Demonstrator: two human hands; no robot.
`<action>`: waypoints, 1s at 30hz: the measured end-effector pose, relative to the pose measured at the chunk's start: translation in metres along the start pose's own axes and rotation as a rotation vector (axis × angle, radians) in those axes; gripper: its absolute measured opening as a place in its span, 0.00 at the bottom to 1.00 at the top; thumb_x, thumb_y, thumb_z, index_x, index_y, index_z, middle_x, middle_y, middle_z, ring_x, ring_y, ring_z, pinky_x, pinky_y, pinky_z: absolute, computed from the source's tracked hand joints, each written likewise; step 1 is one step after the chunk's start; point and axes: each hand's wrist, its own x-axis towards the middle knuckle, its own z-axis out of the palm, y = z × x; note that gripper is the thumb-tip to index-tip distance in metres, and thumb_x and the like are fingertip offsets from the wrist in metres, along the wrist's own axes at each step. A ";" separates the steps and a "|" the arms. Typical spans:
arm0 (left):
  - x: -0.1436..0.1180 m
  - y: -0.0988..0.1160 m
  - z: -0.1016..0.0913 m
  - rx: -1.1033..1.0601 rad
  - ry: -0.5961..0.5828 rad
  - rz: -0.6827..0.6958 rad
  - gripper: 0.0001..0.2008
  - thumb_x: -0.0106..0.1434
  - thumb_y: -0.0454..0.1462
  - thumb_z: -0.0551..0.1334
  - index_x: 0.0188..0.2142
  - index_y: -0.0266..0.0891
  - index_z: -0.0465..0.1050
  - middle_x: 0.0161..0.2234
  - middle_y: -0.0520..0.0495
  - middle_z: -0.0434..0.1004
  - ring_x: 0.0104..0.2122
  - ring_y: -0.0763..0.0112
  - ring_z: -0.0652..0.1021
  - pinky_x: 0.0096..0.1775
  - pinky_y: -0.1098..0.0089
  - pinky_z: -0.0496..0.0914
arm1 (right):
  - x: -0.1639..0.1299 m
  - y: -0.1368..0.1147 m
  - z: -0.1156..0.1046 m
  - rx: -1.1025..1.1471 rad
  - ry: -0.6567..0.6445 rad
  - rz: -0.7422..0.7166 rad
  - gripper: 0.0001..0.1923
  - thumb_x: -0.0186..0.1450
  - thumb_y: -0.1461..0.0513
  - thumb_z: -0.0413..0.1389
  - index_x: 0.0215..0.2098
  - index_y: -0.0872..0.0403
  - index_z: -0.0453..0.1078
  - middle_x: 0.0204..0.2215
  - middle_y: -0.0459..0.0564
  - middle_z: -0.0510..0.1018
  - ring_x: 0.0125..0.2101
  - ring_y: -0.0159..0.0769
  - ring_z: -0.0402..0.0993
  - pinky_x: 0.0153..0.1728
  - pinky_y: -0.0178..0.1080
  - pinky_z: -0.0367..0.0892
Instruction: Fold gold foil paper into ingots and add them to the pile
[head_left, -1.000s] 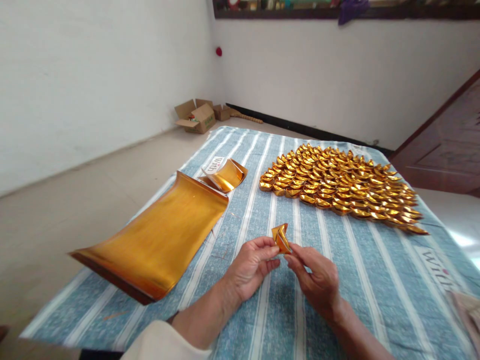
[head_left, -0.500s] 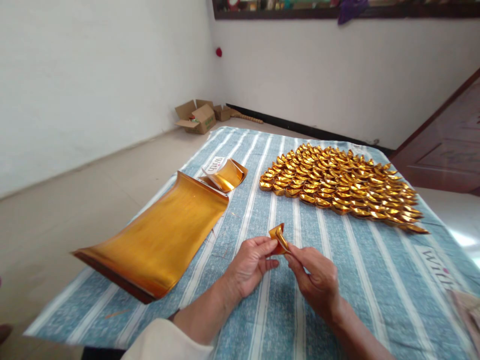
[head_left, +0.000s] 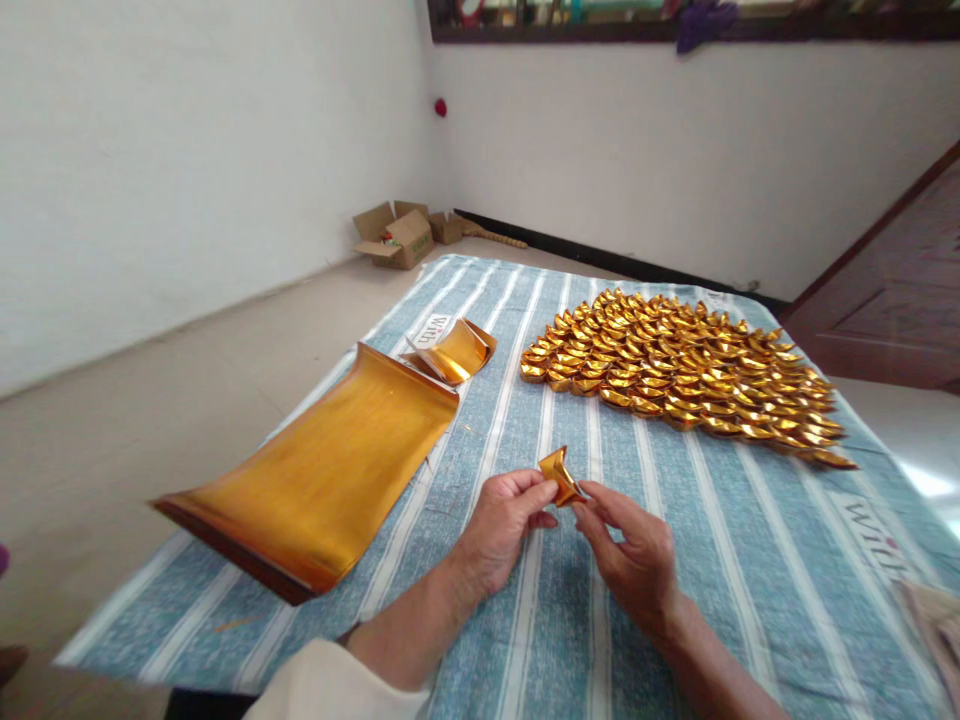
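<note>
Between my hands is a small piece of gold foil paper (head_left: 557,468), partly folded, held just above the striped cloth. My left hand (head_left: 504,530) pinches its left side between thumb and fingers. The thumb and fingertips of my right hand (head_left: 631,550) grip its lower right edge. Beyond them lie several rows of folded gold paper ingots (head_left: 675,370), packed close together. To the left rests a stack of large gold foil sheets (head_left: 322,470) with curled ends. Behind that stack sits a smaller curved stack of gold foil paper (head_left: 456,352).
A blue and white striped cloth (head_left: 480,630) covers the table. Open cardboard boxes (head_left: 397,240) stand on the floor in the far corner. White walls border the left and back, and a brown wooden panel (head_left: 892,290) is at the right.
My right fingers have shifted slightly on the gold foil paper, and its right side now looks more opened out. My left hand keeps its pinch in nearly the same place.
</note>
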 end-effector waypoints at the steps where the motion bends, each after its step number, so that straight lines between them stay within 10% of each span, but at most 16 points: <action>1: 0.000 0.000 0.000 0.003 0.005 -0.001 0.11 0.53 0.39 0.68 0.30 0.31 0.77 0.31 0.45 0.76 0.32 0.71 0.73 0.31 0.74 0.67 | -0.001 0.001 0.000 -0.018 0.000 -0.019 0.12 0.66 0.65 0.54 0.48 0.54 0.71 0.32 0.49 0.82 0.27 0.34 0.78 0.28 0.36 0.72; 30: 0.002 -0.003 -0.003 0.138 -0.033 0.037 0.12 0.55 0.41 0.67 0.29 0.32 0.77 0.30 0.45 0.75 0.31 0.71 0.72 0.32 0.73 0.67 | 0.001 0.000 -0.002 0.050 -0.133 -0.014 0.14 0.66 0.67 0.51 0.48 0.53 0.71 0.28 0.47 0.81 0.24 0.33 0.76 0.25 0.34 0.70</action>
